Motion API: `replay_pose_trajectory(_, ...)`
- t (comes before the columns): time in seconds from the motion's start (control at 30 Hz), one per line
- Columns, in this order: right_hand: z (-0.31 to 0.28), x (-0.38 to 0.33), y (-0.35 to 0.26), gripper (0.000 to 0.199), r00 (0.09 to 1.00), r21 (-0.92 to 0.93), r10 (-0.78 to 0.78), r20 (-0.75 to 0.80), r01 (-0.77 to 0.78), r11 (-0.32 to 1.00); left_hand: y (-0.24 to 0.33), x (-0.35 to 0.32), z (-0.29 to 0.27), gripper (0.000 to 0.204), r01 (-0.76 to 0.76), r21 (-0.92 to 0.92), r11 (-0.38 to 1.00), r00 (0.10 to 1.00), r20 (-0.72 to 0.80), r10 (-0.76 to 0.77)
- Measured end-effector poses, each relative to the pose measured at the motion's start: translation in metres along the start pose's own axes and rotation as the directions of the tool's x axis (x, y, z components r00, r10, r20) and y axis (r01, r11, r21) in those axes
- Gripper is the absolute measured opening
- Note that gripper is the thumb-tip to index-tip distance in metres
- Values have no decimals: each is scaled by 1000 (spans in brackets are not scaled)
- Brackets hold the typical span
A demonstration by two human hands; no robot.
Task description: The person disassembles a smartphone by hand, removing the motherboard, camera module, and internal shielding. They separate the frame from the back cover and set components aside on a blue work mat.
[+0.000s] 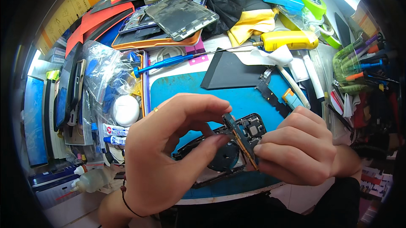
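Observation:
Over the mat, my left hand (169,156) pinches a thin dark phone part (242,140) with a copper-coloured edge between thumb and fingers. It is held edge-on and tilted, so its faces barely show. My right hand (296,147) is closed, its fingertips against the lower right side of that part; whether it grips anything else is hidden. Beneath both hands lies an opened phone body (256,124), black, with a round dark patch in its middle and camera parts at its upper right. My hands cover some of it.
The blue mat (177,88) carries a dark panel (230,71) and a dark phone board (270,94). Behind lie a blue screwdriver (163,64), a yellow-handled tool (289,40) and stacked phone parts (182,16). Bagged parts (101,65) stand left, a tool cup (347,65) right.

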State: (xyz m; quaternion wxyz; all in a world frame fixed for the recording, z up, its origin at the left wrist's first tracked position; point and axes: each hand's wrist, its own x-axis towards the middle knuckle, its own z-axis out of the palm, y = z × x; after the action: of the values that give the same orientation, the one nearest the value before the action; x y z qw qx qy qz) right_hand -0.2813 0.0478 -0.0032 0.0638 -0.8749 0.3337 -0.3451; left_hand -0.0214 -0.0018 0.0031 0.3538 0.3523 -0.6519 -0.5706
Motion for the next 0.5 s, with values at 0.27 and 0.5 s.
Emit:
replay_pose_trajectory(0.27, -3, 0, -3, 29, 1000, -4, 8, 23, -8, 1000, 2, 1, -1, 49, 84, -189, 978, 995, 71, -72)
replay_pose_trajectory(0.5, -3, 1, -2, 29, 1000, -16, 3, 24, -3, 1000, 5, 0, 0, 45, 121, -259, 958, 992, 56, -110)
